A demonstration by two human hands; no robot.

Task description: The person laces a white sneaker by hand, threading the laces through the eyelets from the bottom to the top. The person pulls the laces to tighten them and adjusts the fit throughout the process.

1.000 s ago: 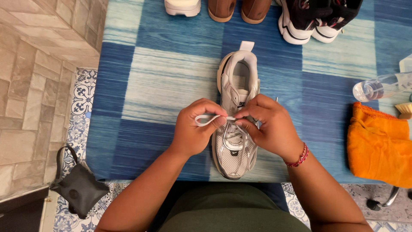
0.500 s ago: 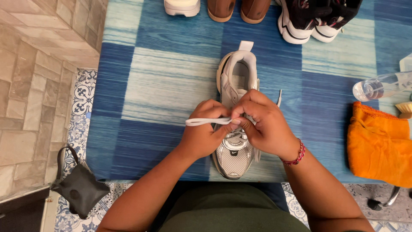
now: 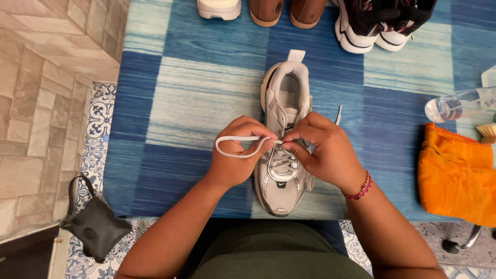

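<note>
A grey and white sneaker (image 3: 283,98) lies on the blue checked table top (image 3: 196,93), toe toward me. My left hand (image 3: 238,155) pinches a white shoelace (image 3: 238,146) that loops out to the left of the shoe. My right hand (image 3: 323,150) rests on the shoe's lacing and pinches the lace at an eyelet beside the tongue. A lace tip (image 3: 338,114) sticks out past my right hand. The middle of the shoe is hidden under both hands.
Other shoes line the far edge: a white one (image 3: 219,8), a brown pair (image 3: 287,11), a black and white pair (image 3: 380,23). An orange cloth (image 3: 457,173), a clear bottle (image 3: 457,106) and a brush (image 3: 486,132) lie at right. A dark bag (image 3: 95,227) sits on the floor.
The lace loop in my left hand has been drawn longer and out to the left. Both hands stay on the shoe's lacing.
</note>
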